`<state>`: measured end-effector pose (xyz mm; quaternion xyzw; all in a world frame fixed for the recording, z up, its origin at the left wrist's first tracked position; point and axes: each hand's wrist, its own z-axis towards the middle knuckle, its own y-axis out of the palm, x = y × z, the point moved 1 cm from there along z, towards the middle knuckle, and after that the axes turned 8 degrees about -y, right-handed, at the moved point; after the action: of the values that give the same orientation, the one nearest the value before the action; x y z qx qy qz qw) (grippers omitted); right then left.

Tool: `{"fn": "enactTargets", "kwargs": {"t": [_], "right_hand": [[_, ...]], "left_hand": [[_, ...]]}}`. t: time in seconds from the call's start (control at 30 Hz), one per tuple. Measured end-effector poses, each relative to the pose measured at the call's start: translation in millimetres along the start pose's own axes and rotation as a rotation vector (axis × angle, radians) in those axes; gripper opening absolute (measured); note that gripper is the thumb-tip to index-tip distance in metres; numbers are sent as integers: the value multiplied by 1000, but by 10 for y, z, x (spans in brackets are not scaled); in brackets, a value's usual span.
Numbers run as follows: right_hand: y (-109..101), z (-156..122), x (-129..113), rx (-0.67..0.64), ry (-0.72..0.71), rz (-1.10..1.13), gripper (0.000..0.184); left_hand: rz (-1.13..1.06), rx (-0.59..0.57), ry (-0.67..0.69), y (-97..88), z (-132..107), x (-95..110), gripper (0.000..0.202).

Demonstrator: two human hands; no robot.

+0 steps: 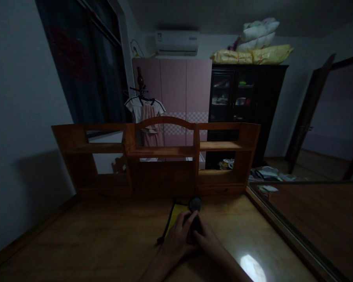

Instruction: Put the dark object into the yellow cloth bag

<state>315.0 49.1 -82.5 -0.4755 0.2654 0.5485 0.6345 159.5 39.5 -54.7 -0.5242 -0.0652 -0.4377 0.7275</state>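
Both my hands meet on the wooden desk [106, 243] around a small dark object [195, 224] that I cannot make out in the dim light. My left hand [178, 237] curls its fingers over it from the left. My right hand [207, 239] closes against it from the right. A round dark thing [195, 203] sits just beyond the fingers. A yellow flat item with a dark edge and cord [174, 219] lies under and left of my left hand.
A wooden shelf unit [161, 150] stands at the desk's back edge. A second dark tabletop [320, 219] adjoins on the right. Behind are a pink wardrobe [173, 94], a dark cabinet [247, 102], hanging clothes [145, 113] and an open door [308, 113]. A light spot [253, 268] reflects on the desk.
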Motion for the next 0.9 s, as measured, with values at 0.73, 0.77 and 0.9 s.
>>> {"fn": "enactTargets", "kwargs": {"t": [0.73,0.77,0.9], "right_hand": [[-83,9,-240,63,-29,-257,35],[-81,5,-240,61,-38,-265,36],[-75,-15,-223,33,-84,-318,38]], "left_hand": [[139,101,100,-2,-9,15,89],[147,107,110,-10,-8,15,88],[147,116,108,-33,-5,10,88]]}}
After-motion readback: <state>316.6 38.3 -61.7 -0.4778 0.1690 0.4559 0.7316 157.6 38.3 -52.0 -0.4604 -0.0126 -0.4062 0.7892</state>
